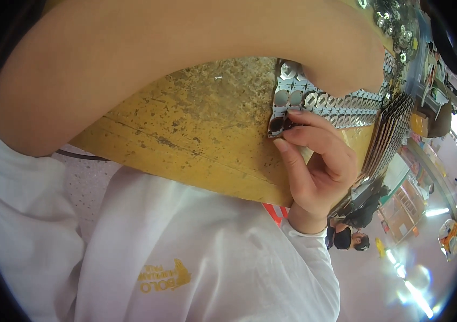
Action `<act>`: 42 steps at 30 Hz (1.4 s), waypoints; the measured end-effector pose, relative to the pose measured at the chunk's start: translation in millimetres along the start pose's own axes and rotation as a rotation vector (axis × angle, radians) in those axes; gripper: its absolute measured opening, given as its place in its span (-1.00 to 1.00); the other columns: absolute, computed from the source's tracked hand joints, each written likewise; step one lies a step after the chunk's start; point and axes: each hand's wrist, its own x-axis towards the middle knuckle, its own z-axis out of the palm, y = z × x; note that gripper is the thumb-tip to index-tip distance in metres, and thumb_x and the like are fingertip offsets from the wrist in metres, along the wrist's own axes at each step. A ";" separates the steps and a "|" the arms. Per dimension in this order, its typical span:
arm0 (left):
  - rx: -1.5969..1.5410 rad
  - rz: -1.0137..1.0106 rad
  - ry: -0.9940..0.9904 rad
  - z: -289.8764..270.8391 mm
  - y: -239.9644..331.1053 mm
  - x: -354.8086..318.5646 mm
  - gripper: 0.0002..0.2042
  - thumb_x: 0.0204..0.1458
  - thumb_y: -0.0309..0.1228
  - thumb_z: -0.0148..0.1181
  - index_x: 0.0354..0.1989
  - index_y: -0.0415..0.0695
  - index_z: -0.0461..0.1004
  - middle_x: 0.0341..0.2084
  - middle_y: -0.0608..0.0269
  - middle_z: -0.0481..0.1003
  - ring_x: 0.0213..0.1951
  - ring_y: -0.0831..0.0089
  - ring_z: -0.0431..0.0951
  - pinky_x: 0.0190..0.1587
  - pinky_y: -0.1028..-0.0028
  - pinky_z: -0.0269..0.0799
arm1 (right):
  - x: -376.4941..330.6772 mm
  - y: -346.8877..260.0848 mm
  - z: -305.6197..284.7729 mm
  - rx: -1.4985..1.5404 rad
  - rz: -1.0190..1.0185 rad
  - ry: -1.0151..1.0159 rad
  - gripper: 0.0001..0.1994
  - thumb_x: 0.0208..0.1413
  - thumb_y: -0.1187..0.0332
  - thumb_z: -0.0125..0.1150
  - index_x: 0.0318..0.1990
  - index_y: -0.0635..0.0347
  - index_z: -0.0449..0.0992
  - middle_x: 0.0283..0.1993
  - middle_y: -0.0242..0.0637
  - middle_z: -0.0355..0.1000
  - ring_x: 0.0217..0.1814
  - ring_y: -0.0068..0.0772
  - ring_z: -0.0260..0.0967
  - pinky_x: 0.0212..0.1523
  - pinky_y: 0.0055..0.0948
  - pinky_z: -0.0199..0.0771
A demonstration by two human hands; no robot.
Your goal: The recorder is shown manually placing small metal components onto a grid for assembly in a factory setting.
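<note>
Right hand (322, 165) — narrow, grip unclear — touches a silvery panel (329, 102) on scuffed yellow tabletop (207, 123), bright lights (437, 212) beyond

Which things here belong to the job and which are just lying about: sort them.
In use, apparently: left hand, right hand, grey panel with silvery pieces, stacked sheets, loose shiny pieces, yellow tabletop.
Apparently lying about: pale scrap on the tabletop, background brown boxes.

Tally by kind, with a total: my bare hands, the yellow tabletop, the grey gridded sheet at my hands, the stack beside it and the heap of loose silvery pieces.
Bare hands: 2, left hand and right hand
Yellow tabletop: 1
Grey gridded sheet: 1
Stack: 1, layers too tight to count
Heap of silvery pieces: 1
Total: 6
</note>
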 end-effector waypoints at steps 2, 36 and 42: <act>-0.007 -0.007 0.024 1.3 -1.7 0.5 -0.80 -0.04 -0.42 0.20 -0.23 -0.07 0.64 -0.37 0.14 0.66 -0.25 0.08 0.68 -0.25 0.08 0.60 | 0.3 7.1 -0.2 -0.032 -0.058 -0.010 -0.81 -0.19 0.72 0.43 -0.35 0.38 0.63 -0.34 -0.16 0.57 -0.15 -0.10 0.60 -0.13 -0.32 0.61; -0.063 0.091 0.231 15.5 -1.9 -8.7 -0.77 0.13 -0.36 0.25 -0.05 -0.07 0.61 0.20 0.21 0.53 0.37 0.07 0.35 0.39 0.11 0.26 | 15.7 7.3 -69.2 -0.245 0.051 0.319 -0.87 -0.03 0.58 0.41 -0.30 0.21 0.69 -0.30 -0.23 0.62 -0.31 -0.33 0.58 -0.32 -0.40 0.58; 0.003 0.097 0.164 9.2 -0.4 -3.7 -0.76 0.15 -0.35 0.24 -0.02 -0.05 0.62 0.21 0.23 0.52 0.37 0.09 0.35 0.39 0.10 0.27 | 34.1 100.0 -154.6 -0.924 0.072 0.543 -0.84 0.05 0.35 0.42 -0.26 0.23 0.71 -0.20 -0.09 0.63 -0.19 0.08 0.55 -0.07 -0.12 0.51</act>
